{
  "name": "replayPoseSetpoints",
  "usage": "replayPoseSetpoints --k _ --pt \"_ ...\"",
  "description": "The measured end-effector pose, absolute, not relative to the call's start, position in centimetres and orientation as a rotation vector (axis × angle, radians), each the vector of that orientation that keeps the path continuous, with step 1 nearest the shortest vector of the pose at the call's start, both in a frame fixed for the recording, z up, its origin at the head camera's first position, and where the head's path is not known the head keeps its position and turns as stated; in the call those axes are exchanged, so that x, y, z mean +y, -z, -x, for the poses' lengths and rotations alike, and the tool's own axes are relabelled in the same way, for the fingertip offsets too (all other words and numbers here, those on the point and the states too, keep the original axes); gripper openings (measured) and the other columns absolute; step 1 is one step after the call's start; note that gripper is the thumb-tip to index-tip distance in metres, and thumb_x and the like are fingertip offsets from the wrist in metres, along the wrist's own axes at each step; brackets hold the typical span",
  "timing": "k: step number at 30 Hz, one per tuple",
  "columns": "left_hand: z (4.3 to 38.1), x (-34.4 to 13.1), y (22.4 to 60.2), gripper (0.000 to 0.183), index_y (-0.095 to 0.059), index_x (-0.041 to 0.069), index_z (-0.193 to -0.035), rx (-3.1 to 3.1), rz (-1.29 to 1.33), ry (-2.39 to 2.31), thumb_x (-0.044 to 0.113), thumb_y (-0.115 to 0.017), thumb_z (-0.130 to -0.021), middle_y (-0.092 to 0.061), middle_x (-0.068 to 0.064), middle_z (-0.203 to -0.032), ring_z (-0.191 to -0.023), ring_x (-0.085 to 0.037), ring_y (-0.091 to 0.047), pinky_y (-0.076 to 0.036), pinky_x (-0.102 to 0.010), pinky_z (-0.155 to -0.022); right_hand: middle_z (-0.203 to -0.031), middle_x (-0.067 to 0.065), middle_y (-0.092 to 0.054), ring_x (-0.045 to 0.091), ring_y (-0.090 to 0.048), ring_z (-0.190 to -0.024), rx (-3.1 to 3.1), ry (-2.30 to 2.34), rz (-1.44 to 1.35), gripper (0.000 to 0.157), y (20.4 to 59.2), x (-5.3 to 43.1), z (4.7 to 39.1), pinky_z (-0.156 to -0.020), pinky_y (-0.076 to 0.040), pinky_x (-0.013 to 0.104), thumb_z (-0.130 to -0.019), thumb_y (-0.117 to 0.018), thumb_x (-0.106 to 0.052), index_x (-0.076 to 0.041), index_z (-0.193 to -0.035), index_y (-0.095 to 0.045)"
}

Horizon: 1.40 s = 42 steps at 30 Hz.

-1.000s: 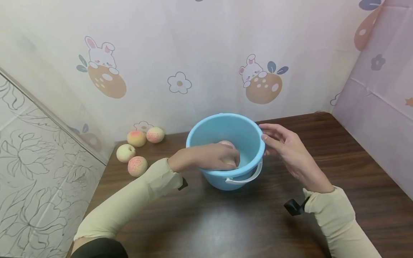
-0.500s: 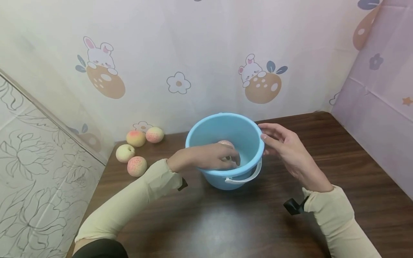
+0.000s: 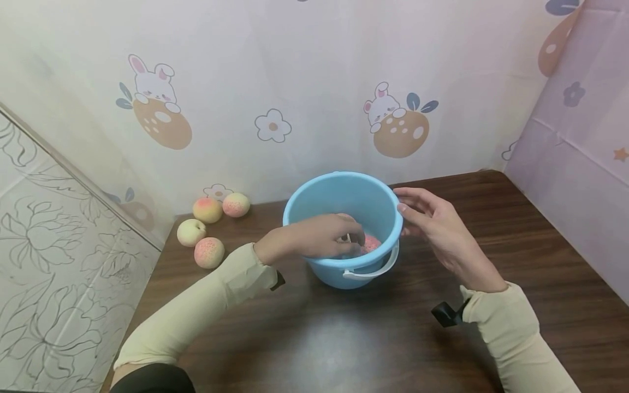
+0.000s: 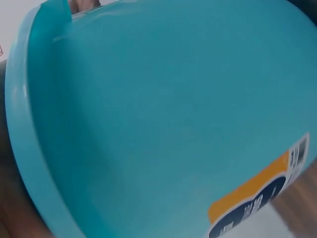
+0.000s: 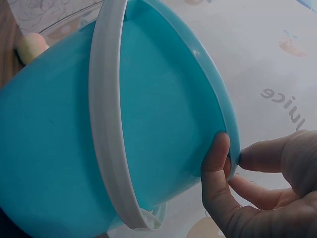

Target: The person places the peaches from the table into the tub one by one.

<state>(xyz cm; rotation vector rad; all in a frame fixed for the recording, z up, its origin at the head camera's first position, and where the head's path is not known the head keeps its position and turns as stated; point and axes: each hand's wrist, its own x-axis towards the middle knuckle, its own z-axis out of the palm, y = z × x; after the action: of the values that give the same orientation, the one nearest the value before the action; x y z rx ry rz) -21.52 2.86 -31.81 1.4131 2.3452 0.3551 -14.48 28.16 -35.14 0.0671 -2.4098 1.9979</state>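
Observation:
A light blue bucket (image 3: 339, 188) stands on the dark wooden table, its white handle (image 5: 106, 109) hanging down the side. My left hand (image 3: 326, 236) reaches over the near left rim into the bucket, fingers loosely bent and spread. Just past those fingertips shows a pink speckled peach (image 3: 372, 243) inside. Another peach (image 3: 348, 216) lies partly hidden behind the hand. In the left wrist view the bucket's outer wall (image 4: 163, 99) blocks the fingers from sight. At the right rim, my right hand (image 3: 434, 226) pinches the edge between thumb and fingers.
Several peaches sit in a group left of the bucket: a pale one (image 3: 191, 233), an orange-pink one (image 3: 207, 210), and speckled ones (image 3: 209, 252) nearby. A patterned curtain (image 3: 314, 87) rises behind the table (image 3: 314, 338), with side panels left and right.
My left hand's fingers have loosened inside the bucket, and a pink peach now shows by the fingertips. The right hand stays on the rim.

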Motion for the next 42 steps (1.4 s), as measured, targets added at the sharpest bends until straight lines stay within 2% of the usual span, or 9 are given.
replayPoseSetpoints --k 4,11,19,28,37,42 --pt "21.4 2.8 31.7 0.028 -0.069 0.018 -0.126 2.511 -1.427 -0.256 0.030 -0.059 -0.103 -0.069 0.000 -0.123 -0.110 -0.019 -0.062 -0.053 -0.037 -0.098 -0.130 0.002 -0.063 0.010 -0.071 -0.103 -2.410 -1.996 -0.078 0.055 35.1 28.2 14.5 -0.083 -0.063 0.027 -0.102 -0.067 -0.030 -0.009 -0.150 -0.049" --pt "21.4 2.3 31.5 0.033 -0.064 0.024 -0.131 2.767 -1.451 -0.062 0.037 -0.062 -0.101 -0.062 -0.002 -0.133 -0.122 -0.023 -0.052 -0.050 -0.043 -0.101 -0.127 -0.001 -0.064 0.008 -0.071 -0.101 -2.408 -1.998 -0.084 0.054 35.1 28.2 14.6 -0.082 -0.063 0.027 -0.102 -0.067 -0.030 -0.009 -0.149 -0.049" --pt "22.2 1.2 31.7 0.031 -0.065 0.019 -0.129 3.051 -1.619 0.090 0.030 -0.062 -0.100 -0.061 -0.006 -0.128 -0.123 -0.028 -0.055 -0.053 -0.047 -0.097 -0.126 -0.001 -0.065 0.008 -0.072 -0.101 -2.404 -1.994 -0.094 0.053 35.1 28.2 14.5 -0.083 -0.063 0.029 -0.103 -0.066 -0.028 -0.008 -0.149 -0.050" --pt "23.2 -0.2 31.4 0.044 -0.058 0.017 -0.139 3.208 -1.489 0.216 0.033 -0.066 -0.099 -0.059 -0.010 -0.136 -0.130 -0.033 -0.053 -0.051 -0.053 -0.102 -0.130 0.004 -0.063 0.012 -0.072 -0.104 -2.411 -1.973 -0.086 0.054 35.1 28.2 14.4 -0.084 -0.063 0.028 -0.103 -0.066 -0.029 -0.009 -0.150 -0.049" --pt "24.4 -1.7 31.3 0.042 -0.060 0.015 -0.138 3.298 -1.403 0.205 0.031 -0.064 -0.099 -0.060 -0.013 -0.133 -0.128 -0.036 -0.054 -0.050 -0.055 -0.102 -0.127 0.001 -0.064 0.011 -0.072 -0.102 -2.396 -1.996 -0.091 0.053 35.2 28.2 14.5 -0.082 -0.063 0.027 -0.103 -0.067 -0.028 -0.008 -0.149 -0.050" --pt "25.4 -2.7 31.2 0.038 -0.058 0.015 -0.136 3.317 -1.322 0.173 0.030 -0.062 -0.101 -0.059 -0.014 -0.134 -0.128 -0.037 -0.053 -0.049 -0.056 -0.102 -0.129 0.003 -0.064 0.012 -0.072 -0.103 -2.402 -1.991 -0.089 0.053 35.2 28.2 14.6 -0.082 -0.063 0.028 -0.103 -0.066 -0.028 -0.009 -0.149 -0.050"
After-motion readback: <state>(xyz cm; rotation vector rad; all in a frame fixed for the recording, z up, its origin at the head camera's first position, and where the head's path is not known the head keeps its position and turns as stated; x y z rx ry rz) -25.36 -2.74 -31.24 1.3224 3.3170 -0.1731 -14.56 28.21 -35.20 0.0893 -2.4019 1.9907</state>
